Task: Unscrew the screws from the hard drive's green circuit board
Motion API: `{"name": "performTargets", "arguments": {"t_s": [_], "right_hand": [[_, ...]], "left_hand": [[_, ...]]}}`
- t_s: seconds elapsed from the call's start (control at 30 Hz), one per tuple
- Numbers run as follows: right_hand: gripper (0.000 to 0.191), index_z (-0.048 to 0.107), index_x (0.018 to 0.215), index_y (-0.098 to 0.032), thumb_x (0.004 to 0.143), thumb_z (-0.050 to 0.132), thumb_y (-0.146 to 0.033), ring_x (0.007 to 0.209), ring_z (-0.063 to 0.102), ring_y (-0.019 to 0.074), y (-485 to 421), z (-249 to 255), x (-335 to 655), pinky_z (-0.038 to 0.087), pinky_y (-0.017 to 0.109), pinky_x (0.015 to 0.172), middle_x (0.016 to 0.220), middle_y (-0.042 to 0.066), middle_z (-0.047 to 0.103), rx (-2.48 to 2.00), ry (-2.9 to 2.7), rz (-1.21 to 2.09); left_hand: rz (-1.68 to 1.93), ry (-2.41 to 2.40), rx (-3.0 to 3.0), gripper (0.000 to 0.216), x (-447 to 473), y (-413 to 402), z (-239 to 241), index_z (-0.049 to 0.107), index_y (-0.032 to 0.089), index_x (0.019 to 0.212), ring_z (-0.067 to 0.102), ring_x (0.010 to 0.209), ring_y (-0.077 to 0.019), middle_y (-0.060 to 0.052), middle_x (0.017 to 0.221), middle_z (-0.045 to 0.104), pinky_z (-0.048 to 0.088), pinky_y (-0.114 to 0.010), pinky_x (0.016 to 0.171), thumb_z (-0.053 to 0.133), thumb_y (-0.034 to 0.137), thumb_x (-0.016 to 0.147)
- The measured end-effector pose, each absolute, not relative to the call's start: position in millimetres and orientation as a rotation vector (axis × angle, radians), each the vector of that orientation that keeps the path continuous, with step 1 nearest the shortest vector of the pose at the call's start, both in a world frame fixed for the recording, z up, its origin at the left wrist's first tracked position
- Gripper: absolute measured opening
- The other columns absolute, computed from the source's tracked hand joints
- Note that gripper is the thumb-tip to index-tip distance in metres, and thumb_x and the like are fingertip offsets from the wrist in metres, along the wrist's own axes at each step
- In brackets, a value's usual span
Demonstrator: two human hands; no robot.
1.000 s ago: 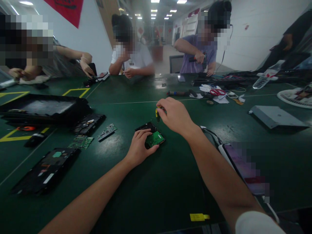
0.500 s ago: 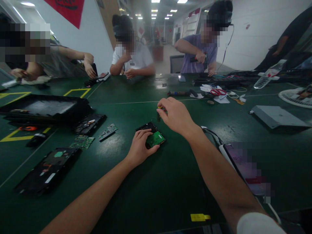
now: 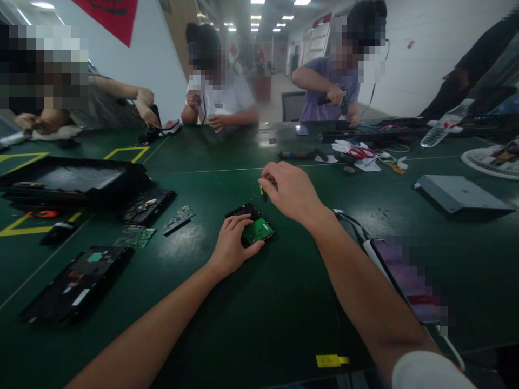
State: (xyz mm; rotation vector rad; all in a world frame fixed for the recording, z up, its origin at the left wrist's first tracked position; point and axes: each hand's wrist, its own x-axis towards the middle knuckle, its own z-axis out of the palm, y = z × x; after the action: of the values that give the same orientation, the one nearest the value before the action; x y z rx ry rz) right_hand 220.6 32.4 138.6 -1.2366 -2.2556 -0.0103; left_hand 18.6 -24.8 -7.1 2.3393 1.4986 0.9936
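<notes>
L hand [image 3: 230,246] on drive [image 3: 260,231], driver [image 3: 261,189] in R hand [image 3: 291,189].
Drive's flat on table [image 3: 243,324], gripped btw my L thumb & fingers; best pin it firmly, driver upright, pressing straight down. L forearm [image 3: 162,324] slants in low; R hand's raised, fingertips pinching driver; can't tell if tip meets drive.

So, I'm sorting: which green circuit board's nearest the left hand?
The bright green board on the black device the left hand grips; the narrow green board and duller green board lie farther left.
</notes>
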Motion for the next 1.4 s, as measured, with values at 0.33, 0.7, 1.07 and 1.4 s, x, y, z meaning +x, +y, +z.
{"name": "performTargets", "arguments": {"t_s": [0.33, 0.7, 1.07, 1.4], "right_hand": [[0.006, 0.061, 0.099, -0.017, 0.099, 0.057, -0.022, 0.085, 0.060, 0.0201, 35.6, 136.8, 220.8, 0.040, 0.033, 0.077, 0.098, 0.008, 0.069, -1.257, -2.219, 0.011], [0.008, 0.062, 0.101, -0.019, 0.101, 0.055, -0.023, 0.086, 0.060, 0.0208, 33.9, 137.4, 222.0, 0.040, 0.033, 0.077, 0.099, 0.008, 0.068, -1.262, -2.236, 0.003], [0.012, 0.063, 0.101, -0.020, 0.103, 0.054, -0.028, 0.085, 0.060, 0.0205, 33.1, 137.1, 219.5, 0.040, 0.033, 0.077, 0.098, 0.007, 0.068, -1.220, -2.247, -0.019], [0.005, 0.060, 0.100, -0.018, 0.097, 0.060, -0.021, 0.089, 0.062, 0.0219, 35.9, 134.9, 220.5, 0.042, 0.034, 0.079, 0.100, 0.009, 0.069, -1.267, -2.225, 0.015]], "left_hand": [[0.998, 1.503, 2.342, 0.049, 18.3, -23.7, -9.5, 0.065, 0.023, 0.123, 0.054, 0.131, -0.0343, -0.010, 0.136, 0.066, 0.049, -0.057, 0.111, 0.082, 0.043, 0.081], [0.991, 1.510, 2.339, 0.049, 19.0, -25.5, -6.2, 0.064, 0.023, 0.123, 0.054, 0.131, -0.0346, -0.011, 0.137, 0.065, 0.048, -0.057, 0.111, 0.082, 0.042, 0.081], [0.993, 1.499, 2.337, 0.050, 18.7, -24.5, -8.1, 0.064, 0.023, 0.124, 0.054, 0.131, -0.0344, -0.010, 0.137, 0.065, 0.048, -0.057, 0.112, 0.082, 0.043, 0.081], [1.007, 1.500, 2.343, 0.048, 18.7, -24.7, -7.6, 0.064, 0.023, 0.122, 0.054, 0.131, -0.0347, -0.010, 0.136, 0.065, 0.048, -0.057, 0.111, 0.081, 0.043, 0.081]]}}
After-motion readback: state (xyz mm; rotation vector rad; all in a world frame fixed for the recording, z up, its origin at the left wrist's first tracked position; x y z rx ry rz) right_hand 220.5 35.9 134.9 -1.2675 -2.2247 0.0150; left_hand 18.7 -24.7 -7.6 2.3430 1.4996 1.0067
